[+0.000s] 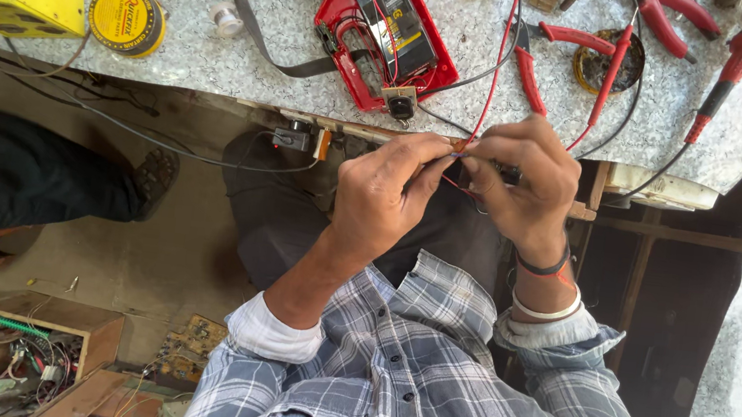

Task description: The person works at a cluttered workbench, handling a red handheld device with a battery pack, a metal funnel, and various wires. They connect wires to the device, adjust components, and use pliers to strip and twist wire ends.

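Two hands (382, 196) (523, 184), perhaps two pliers (663, 18), one tin (127, 20)

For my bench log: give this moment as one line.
left hand: pinching thin red wire | right hand: pinching same wire | open red case on bench

Blue-grey plaid shirt, white cuffs rolled back, dark and silver wristbands (549, 294).

A speckled grey stone counter (221, 52) runs along the top, daylight falling bright on it. Below its front edge lies a dusty concrete floor (161, 250), with an open wooden box (88, 325) at the lower left corner.
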